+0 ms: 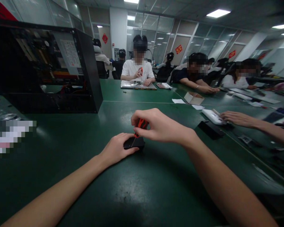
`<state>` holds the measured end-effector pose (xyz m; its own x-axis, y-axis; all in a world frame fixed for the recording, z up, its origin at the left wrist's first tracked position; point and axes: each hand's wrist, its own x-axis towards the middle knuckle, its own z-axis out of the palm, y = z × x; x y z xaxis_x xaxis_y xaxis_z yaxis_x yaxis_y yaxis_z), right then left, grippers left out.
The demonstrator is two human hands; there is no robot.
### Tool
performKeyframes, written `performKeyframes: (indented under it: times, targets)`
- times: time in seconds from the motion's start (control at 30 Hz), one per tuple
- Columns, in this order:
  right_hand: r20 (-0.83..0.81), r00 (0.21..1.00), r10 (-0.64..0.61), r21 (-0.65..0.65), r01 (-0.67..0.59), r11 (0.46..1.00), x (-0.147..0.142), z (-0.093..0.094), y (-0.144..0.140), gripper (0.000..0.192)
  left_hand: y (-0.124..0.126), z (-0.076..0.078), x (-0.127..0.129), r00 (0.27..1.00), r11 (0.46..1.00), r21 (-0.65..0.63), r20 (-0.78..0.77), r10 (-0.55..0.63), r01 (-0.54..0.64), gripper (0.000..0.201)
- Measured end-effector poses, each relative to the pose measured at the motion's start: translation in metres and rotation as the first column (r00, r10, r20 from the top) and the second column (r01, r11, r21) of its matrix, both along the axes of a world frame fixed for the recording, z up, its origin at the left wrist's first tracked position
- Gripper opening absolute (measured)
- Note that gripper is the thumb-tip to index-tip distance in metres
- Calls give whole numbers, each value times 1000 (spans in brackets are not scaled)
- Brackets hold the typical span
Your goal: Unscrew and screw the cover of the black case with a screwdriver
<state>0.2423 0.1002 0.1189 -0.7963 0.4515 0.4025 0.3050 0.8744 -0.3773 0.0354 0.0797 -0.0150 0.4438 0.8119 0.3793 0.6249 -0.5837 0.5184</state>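
We press our left hand (117, 148) down on a small black device (134, 142) lying flat on the green table (85, 176), well in from its near edge. Our right hand (159, 126) pinches the orange-and-black handle of a screwdriver (140, 124), held upright with its tip on the device. Bare tabletop spreads toward us and to the left. An open computer case (49, 66) stands back left. A neighbour's hand (236, 118) rests on a white gadget (213, 116) at right.
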Motion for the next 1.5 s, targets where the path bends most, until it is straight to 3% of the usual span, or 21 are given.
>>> performKeyframes:
  times: [0.63,0.77,0.87,1.0,1.07,1.13,1.27,1.33,1.4,1.5]
  targets:
    - [-27,999,-21,33,22,999,0,2,2,14,-3,3,1,1000,1000,-27,-12,-4,3,35]
    - [-32,999,12,51,-11,999,-5,0,-2,2,-4,2,0,1000,999,-37,7,-17,17,40]
    - [-10,999,47,57,-47,997,-8,5,-9,8,-4,3,1,1000,999,-49,21,-15,16,43]
    - [76,997,-7,52,3,999,-2,11,-16,27,-6,7,2,1000,999,-34,2,19,-19,35]
    - [88,993,-74,84,67,994,6,4,-16,19,-8,9,2,1000,1000,-6,-12,26,-26,32]
    - [28,989,-147,138,142,980,17,-15,-14,11,-9,10,3,1000,1000,4,-13,25,-25,31]
    - [-269,915,-299,167,350,922,45,-68,-6,24,-9,9,3,1000,999,-22,1,25,-25,37]
    - [-349,867,-354,173,431,885,59,-84,-2,29,-8,9,3,1000,999,-28,1,22,-22,38]
    - [-389,831,-397,196,496,846,72,-87,1,32,-8,9,4,1000,999,-34,-1,22,-22,37]
    - [-417,804,-423,269,554,788,86,-77,2,34,-7,10,4,1000,999,-43,-10,15,-16,38]
